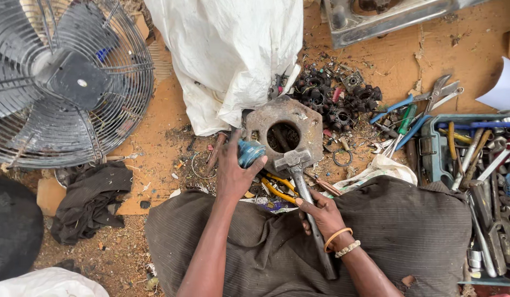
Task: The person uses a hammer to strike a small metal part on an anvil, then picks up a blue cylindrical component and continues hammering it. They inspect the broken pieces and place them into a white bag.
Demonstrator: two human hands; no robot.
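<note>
At right, blue metal toolbox (431, 144) holds grey spanners (489, 165); left hand (233, 173) clamped on blue round part (249, 152), right hand (322, 214) clamped on steel hammer (299, 176).

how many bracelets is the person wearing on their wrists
2, both on the wrist of the right hand: an orange bangle and, just behind it, a pale beaded bracelet. The wrist of the left hand is bare.

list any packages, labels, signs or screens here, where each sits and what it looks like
White woven sack: top centre, bulging, crumpled, lying behind the metal block.
White sheet: right edge, only a corner in view, looks blank.
White bag: bottom left corner, partly in view.
No signs or screens.
</note>
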